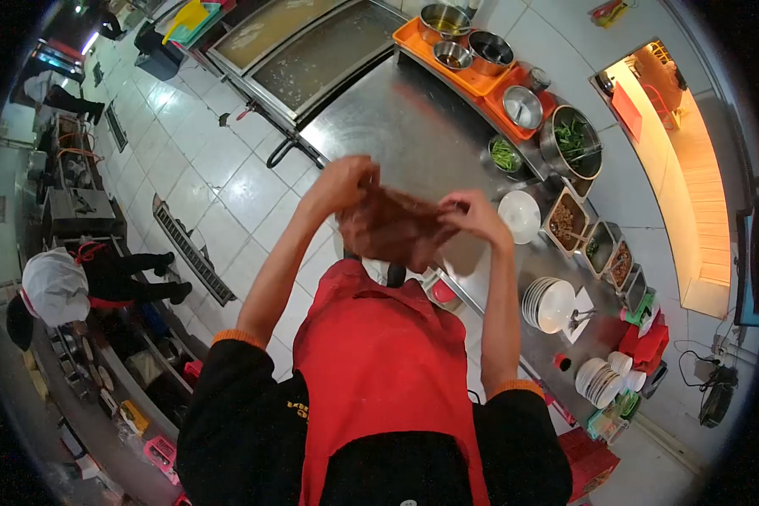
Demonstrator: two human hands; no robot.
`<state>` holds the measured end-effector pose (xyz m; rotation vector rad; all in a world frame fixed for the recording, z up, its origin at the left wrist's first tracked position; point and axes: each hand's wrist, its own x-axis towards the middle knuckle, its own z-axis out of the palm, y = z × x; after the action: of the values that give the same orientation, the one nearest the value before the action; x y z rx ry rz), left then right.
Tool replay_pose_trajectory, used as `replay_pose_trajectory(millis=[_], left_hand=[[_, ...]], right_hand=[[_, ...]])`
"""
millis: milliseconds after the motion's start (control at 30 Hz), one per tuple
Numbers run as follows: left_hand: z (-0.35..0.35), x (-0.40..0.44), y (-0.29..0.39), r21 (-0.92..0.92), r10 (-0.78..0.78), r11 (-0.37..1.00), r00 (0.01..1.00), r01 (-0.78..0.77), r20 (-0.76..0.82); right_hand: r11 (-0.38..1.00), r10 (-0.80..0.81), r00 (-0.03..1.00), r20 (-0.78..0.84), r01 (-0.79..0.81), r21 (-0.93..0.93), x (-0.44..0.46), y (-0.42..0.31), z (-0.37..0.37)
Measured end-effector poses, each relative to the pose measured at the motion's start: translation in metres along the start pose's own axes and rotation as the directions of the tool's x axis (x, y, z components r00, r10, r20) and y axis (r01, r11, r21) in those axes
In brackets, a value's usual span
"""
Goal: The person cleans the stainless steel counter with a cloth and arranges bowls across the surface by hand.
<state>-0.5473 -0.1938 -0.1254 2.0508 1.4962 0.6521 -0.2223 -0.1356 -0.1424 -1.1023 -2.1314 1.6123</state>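
A steel counter [413, 139] is set beside a tiled floor [236, 181], with a white bowl [519, 217] and a stack of plates [552, 305] placed towards three and four o'clock of the view. Near the centre, in front of the red apron [379, 337], a brown cloth [388, 229] is held raised and stretched between both hands, blurred in places. Its upper left part is gripped by the closed fingers of the left hand [346, 183], at about eleven o'clock from its middle; its right end is pinched by the right hand [478, 217], towards three o'clock. The long axis is slanted from ten to four o'clock. The bowl is neared more closely by the right hand.
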Motion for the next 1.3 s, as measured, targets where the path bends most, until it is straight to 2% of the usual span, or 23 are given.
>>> replay_pose_trajectory(millis=[33, 67, 200, 267, 333, 367, 400, 467, 533, 567, 600, 633, 667, 700, 733, 800, 833, 867, 933, 1000, 1067, 1167, 1300], left_hand=[[-0.02, 0.014, 0.005, -0.053, -0.014, 0.999, 1.0, 0.013, -0.016], [-0.033, 0.027, 0.002, 0.041, 0.074, 0.997, 0.995, -0.072, -0.067], [-0.068, 0.053, 0.003, 0.074, 0.133, 0.99, 0.976, -0.122, -0.171], [-0.068, 0.057, -0.01, 0.056, 0.155, 0.987, 0.971, -0.148, -0.18], [-0.051, 0.052, -0.036, -0.185, 0.061, 0.982, 0.995, -0.045, 0.081], [-0.036, 0.049, -0.046, -0.268, 0.015, 0.964, 0.997, 0.008, 0.081], [-0.024, 0.051, -0.067, -0.238, -0.027, 0.966, 0.954, 0.102, 0.297], [-0.011, 0.058, -0.063, 0.068, -0.076, 0.996, 0.928, 0.055, 0.365], [0.043, 0.076, -0.082, 0.113, -0.069, 0.992, 0.981, 0.049, 0.181], [0.098, 0.081, -0.109, 0.225, -0.1, 0.97, 0.994, 0.09, 0.033], [0.119, 0.087, -0.111, 0.225, -0.095, 0.971, 0.995, 0.085, 0.033], [0.137, 0.093, -0.112, 0.158, -0.03, 0.987, 0.997, 0.041, -0.072], [0.147, 0.099, -0.115, 0.094, 0.026, 0.996, 0.985, -0.01, -0.169], [0.155, 0.111, -0.123, 0.098, 0.033, 0.995, 0.987, -0.018, -0.157], [0.161, 0.121, -0.129, 0.147, 0.02, 0.989, 0.99, 0.0, -0.138], [0.172, 0.139, -0.139, 0.191, -0.009, 0.981, 0.994, 0.03, -0.107], [0.173, 0.149, -0.147, 0.246, 0.049, 0.969, 0.997, -0.032, -0.062], [0.168, 0.162, -0.151, 0.303, 0.112, 0.948, 0.994, -0.102, -0.018], [0.167, 0.188, -0.157, 0.315, 0.108, 0.944, 0.994, -0.101, -0.004], [0.17, 0.215, -0.169, 0.321, 0.067, 0.947, 0.992, -0.029, -0.109], [0.164, 0.239, -0.18, 0.316, 0.043, 0.949, 0.99, 0.001, -0.132], [0.162, 0.27, -0.204, 0.302, 0.012, 0.951, 0.964, 0.07, -0.264], [0.151, 0.3, -0.235, 0.288, -0.011, 0.951, 0.942, 0.113, -0.335]], right_hand=[[1.0, 0.002, 1.0, -0.003, -0.002, -0.001, 0.01, -0.015, -0.01], [0.998, -0.038, 0.995, -0.087, 0.034, -0.051, 0.018, -0.031, -0.02], [0.975, -0.154, 0.948, -0.28, 0.1, -0.198, 0.039, -0.072, -0.039], [0.995, -0.061, 0.955, -0.29, 0.035, -0.093, 0.044, -0.077, -0.032], [0.973, -0.128, 0.964, -0.234, 0.077, -0.217, 0.046, -0.064, -0.02], [0.975, -0.12, 0.961, -0.248, 0.067, -0.211, 0.048, -0.054, -0.012], [0.983, -0.045, 0.98, -0.191, 0.009, -0.185, 0.05, -0.04, 0.0], [0.991, 0.035, 0.989, -0.146, -0.053, -0.119, 0.052, -0.002, 0.029], [0.995, 0.028, 0.984, -0.174, -0.044, -0.089, 0.065, 0.031, 0.056], [0.988, -0.004, 0.954, -0.301, -0.042, -0.146, 0.074, 0.04, 0.073], [0.979, -0.041, 0.906, -0.421, -0.048, -0.199, 0.087, 0.052, 0.086], [0.979, -0.047, 0.904, -0.426, -0.043, -0.2, 0.107, 0.069, 0.094], [0.964, -0.083, 0.831, -0.55, -0.072, -0.254, 0.123, 0.082, 0.104], [0.947, -0.123, 0.738, -0.664, -0.112, -0.3, 0.137, 0.097, 0.112], [0.95, -0.111, 0.732, -0.672, -0.12, -0.288, 0.151, 0.105, 0.113], [0.855, -0.092, 0.659, -0.746, -0.332, -0.399, 0.179, 0.12, 0.106], [0.801, -0.034, 0.648, -0.761, -0.438, -0.409, 0.191, 0.124, 0.101], [0.806, -0.027, 0.645, -0.764, -0.438, -0.398, 0.202, 0.125, 0.093], [0.718, -0.02, 0.667, -0.745, -0.508, -0.475, 0.223, 0.129, 0.075], [0.701, -0.009, 0.671, -0.741, -0.525, -0.483, 0.244, 0.137, 0.056], [0.667, -0.105, 0.698, -0.708, -0.479, -0.571, 0.272, 0.144, 0.034], [0.625, -0.131, 0.736, -0.664, -0.459, -0.632, 0.314, 0.147, 0.007], [0.613, -0.181, 0.777, -0.603, -0.391, -0.687, 0.368, 0.153, -0.013]])
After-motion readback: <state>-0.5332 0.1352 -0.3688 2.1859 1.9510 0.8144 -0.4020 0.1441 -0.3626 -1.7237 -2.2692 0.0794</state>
